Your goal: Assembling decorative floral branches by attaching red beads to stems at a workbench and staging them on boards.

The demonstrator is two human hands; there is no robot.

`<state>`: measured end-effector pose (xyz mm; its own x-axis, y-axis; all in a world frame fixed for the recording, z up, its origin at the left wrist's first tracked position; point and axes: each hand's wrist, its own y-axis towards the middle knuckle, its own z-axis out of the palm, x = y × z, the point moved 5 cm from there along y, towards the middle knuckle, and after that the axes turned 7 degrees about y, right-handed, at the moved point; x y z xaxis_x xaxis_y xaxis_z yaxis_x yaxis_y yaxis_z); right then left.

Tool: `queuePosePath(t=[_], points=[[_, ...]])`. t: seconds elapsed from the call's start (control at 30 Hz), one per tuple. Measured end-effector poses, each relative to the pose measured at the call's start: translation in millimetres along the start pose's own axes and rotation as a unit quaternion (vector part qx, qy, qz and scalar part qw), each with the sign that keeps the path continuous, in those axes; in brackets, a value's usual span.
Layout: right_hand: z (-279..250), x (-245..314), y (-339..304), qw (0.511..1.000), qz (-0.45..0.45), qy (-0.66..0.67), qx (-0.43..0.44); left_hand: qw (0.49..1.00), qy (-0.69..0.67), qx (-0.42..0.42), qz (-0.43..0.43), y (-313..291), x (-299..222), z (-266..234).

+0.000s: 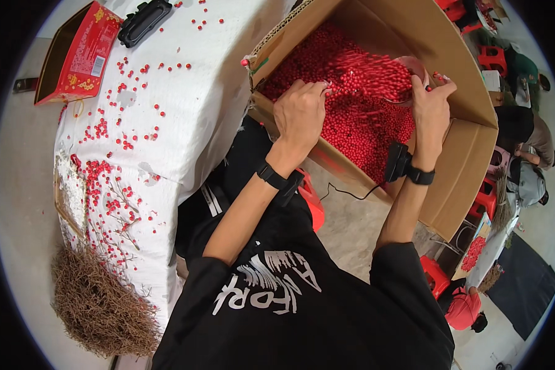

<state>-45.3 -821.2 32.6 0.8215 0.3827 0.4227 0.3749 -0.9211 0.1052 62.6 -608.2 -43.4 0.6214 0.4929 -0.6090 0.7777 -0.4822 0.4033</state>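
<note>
A large open cardboard box (465, 166) stands in front of me, with a deep heap of small red berries (376, 129) inside. Over the heap, a pinkish bowl (415, 66) is tilted, and a blurred mass of berries spreads leftward from it. My right hand (431, 111) grips the bowl near its rim, at the right side of the box. My left hand (300, 114) is over the box's near-left edge, its fingers closed at the blurred berries; what they hold, if anything, is hidden. Both wrists wear black straps with small devices.
On my left, a white-covered table (172, 117) carries scattered berries, a red open carton (83, 58), a black plastic case (143, 21) and a pile of brown twigs (102, 302). A black cable (351, 194) hangs by the box. People and red stools (492, 60) are at the right.
</note>
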Motion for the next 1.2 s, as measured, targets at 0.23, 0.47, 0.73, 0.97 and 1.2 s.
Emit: queuePosePath(t=[0.23,0.47,0.73,0.97,1.2], points=[[139,-106,53,0.976,-0.117,0.048,0.175,1.000,-0.028,0.001,0.009,-1,-2,4],[209,-140,10,0.906,-0.154,0.189,0.346,0.999,-0.033,-0.009,0.002,1,-4,3],[120,-111,12,0.868,-0.058,0.036,0.491,0.999,-0.036,-0.016,-0.002,0,-7,0],[-12,0,-28,0.988,-0.032,0.039,0.144,0.999,-0.039,-0.035,0.004,1,-5,2],[17,-6,0,0.996,-0.046,-0.043,0.064,0.999,-0.028,-0.026,-0.004,1,-4,-2]])
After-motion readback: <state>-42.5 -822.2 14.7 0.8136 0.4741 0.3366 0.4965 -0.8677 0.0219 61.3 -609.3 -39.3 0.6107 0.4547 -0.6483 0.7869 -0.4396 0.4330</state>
